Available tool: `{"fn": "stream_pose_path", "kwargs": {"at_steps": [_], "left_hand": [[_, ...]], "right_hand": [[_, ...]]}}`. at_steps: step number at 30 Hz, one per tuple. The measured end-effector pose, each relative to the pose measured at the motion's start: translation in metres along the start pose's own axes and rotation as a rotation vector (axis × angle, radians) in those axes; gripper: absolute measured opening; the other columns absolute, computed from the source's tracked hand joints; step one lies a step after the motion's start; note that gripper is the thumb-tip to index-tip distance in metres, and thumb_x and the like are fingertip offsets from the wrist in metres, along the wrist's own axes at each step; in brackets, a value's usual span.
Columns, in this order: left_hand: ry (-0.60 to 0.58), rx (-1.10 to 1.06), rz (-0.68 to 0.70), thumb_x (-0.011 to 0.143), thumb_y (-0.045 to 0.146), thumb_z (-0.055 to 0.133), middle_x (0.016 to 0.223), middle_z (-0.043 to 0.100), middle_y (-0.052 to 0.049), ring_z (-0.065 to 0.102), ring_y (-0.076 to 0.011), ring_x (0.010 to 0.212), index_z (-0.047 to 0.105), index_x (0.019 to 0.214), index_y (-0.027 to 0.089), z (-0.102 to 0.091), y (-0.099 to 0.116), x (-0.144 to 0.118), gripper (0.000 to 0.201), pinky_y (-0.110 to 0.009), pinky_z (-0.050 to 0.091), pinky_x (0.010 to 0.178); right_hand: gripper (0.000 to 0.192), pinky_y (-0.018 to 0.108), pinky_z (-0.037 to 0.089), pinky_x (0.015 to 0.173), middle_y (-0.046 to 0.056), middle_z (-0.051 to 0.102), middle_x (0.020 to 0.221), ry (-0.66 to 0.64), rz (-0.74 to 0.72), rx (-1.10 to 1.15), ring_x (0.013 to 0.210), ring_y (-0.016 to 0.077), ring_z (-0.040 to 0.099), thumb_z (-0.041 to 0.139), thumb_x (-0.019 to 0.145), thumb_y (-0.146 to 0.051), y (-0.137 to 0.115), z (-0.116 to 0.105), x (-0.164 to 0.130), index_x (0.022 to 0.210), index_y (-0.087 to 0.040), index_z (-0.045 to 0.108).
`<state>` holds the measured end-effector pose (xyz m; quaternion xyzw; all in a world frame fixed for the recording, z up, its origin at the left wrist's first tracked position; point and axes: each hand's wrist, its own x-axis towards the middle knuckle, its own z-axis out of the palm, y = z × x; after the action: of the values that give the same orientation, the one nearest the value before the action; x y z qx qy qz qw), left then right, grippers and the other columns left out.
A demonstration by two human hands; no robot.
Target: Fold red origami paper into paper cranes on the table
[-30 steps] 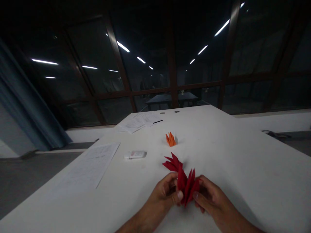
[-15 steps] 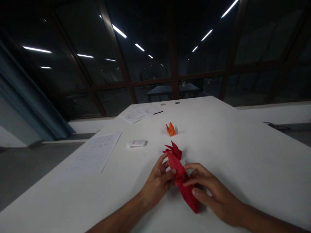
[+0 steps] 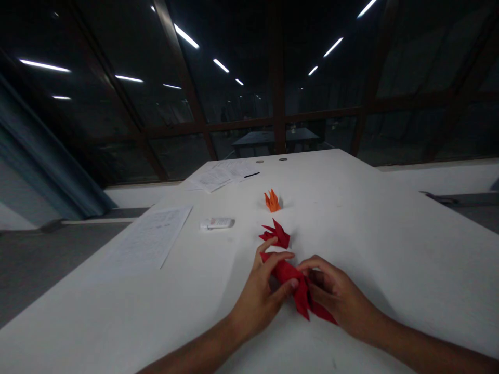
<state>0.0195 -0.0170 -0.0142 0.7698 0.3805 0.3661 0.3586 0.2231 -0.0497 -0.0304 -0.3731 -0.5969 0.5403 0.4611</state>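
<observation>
A folded red paper piece (image 3: 298,291) lies low over the white table (image 3: 390,244), pinched from both sides. My left hand (image 3: 261,296) grips its left end with thumb and fingers. My right hand (image 3: 335,296) holds its right side, fingers curled over the folds. Just beyond my left fingertips sits a second red folded piece (image 3: 276,234) with spiky points, untouched. Farther back stands a small orange folded piece (image 3: 272,201).
A small white tube-like item (image 3: 217,223) lies left of the red pieces. A printed sheet (image 3: 150,244) rests at the table's left edge, more papers and a black pen (image 3: 228,176) at the far end. Dark windows and another table stand beyond.
The red paper in my hands has gone from upright and fanned to laid down and turned, and both hands have regripped it. The view has tilted down a little.
</observation>
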Motion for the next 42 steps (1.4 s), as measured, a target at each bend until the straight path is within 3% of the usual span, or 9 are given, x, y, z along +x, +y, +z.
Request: {"fn": "stream_pose_path", "kwargs": {"at_steps": [7,11,15,17,20,24,28,37,42], "left_hand": [[0.074,0.192,0.063,0.099,0.039,0.056,0.164,0.019,-0.009,0.027,-0.0325,0.148,0.047,0.148,0.033,-0.002,0.003,-0.006,0.049,-0.051,0.025,0.121],[0.070,0.251,0.207,0.097,0.044,0.055,0.161,0.029,-0.010,0.026,-0.0370,0.145,0.051,0.146,0.032,-0.007,0.008,-0.013,0.051,-0.053,0.025,0.116],[-0.009,0.197,0.249,0.094,0.047,0.060,0.119,0.063,-0.011,0.052,-0.0305,0.113,0.069,0.111,0.024,-0.008,0.013,-0.013,0.030,-0.045,0.034,0.101],[-0.091,0.116,0.229,0.097,0.047,0.056,0.093,0.066,-0.008,0.057,-0.0245,0.094,0.068,0.091,0.020,-0.007,0.014,-0.010,0.029,-0.040,0.037,0.092],[-0.171,-0.050,0.169,0.099,0.051,0.051,0.079,0.061,-0.005,0.055,-0.0190,0.078,0.063,0.080,0.017,-0.005,0.012,-0.006,0.040,-0.033,0.039,0.077],[-0.230,-0.293,0.020,0.101,0.055,0.046,0.079,0.057,-0.005,0.052,-0.0164,0.073,0.061,0.078,0.014,-0.003,0.005,-0.004,0.049,-0.029,0.039,0.069],[-0.308,-0.473,-0.074,0.100,0.052,0.051,0.082,0.057,-0.005,0.053,-0.0170,0.078,0.061,0.083,0.012,-0.003,0.000,-0.001,0.045,-0.030,0.043,0.075],[-0.298,-0.420,0.097,0.099,0.035,0.059,0.114,0.054,-0.010,0.054,-0.0228,0.111,0.072,0.096,0.016,-0.008,0.007,0.002,0.023,-0.037,0.043,0.100],[-0.258,-0.442,0.065,0.099,0.033,0.060,0.111,0.056,-0.009,0.057,-0.0212,0.106,0.071,0.090,0.015,-0.006,0.006,0.002,0.022,-0.035,0.045,0.096]], "right_hand": [[0.025,0.037,0.048,0.097,0.009,0.052,0.130,0.128,-0.201,-0.231,0.115,0.0241,0.057,0.056,0.099,-0.046,-0.004,0.000,-0.006,0.093,-0.026,0.069],[0.020,0.040,0.044,0.106,0.008,0.063,0.119,0.219,-0.246,-0.216,0.118,0.0245,0.058,0.054,0.102,-0.042,-0.006,0.000,-0.007,0.106,-0.026,0.065],[0.027,0.036,0.050,0.091,0.007,0.068,0.104,0.319,-0.121,-0.224,0.099,0.0232,0.064,0.053,0.101,-0.047,-0.007,0.004,-0.009,0.108,-0.023,0.063],[0.029,0.034,0.051,0.085,0.005,0.068,0.100,0.324,-0.057,-0.156,0.091,0.0213,0.064,0.053,0.101,-0.049,-0.009,0.008,-0.010,0.109,-0.022,0.061],[0.033,0.032,0.051,0.078,0.005,0.070,0.100,0.224,0.018,-0.018,0.085,0.0195,0.065,0.054,0.100,-0.051,-0.013,0.015,-0.009,0.115,-0.022,0.056],[0.039,0.027,0.047,0.063,0.002,0.069,0.091,0.070,0.137,0.155,0.071,0.0158,0.062,0.059,0.098,-0.051,-0.014,0.020,-0.009,0.123,-0.023,0.047],[0.032,0.025,0.045,0.062,-0.001,0.065,0.084,0.006,0.140,0.219,0.070,0.0142,0.060,0.061,0.098,-0.050,-0.013,0.019,-0.009,0.112,-0.023,0.049],[0.027,0.027,0.045,0.071,-0.002,0.057,0.085,0.113,0.057,-0.018,0.078,0.0154,0.055,0.060,0.098,-0.049,-0.005,0.013,-0.002,0.094,-0.023,0.054],[0.027,0.028,0.044,0.071,-0.001,0.057,0.084,0.099,0.073,-0.016,0.077,0.0153,0.052,0.058,0.099,-0.047,-0.005,0.013,-0.002,0.090,-0.021,0.056]]}}
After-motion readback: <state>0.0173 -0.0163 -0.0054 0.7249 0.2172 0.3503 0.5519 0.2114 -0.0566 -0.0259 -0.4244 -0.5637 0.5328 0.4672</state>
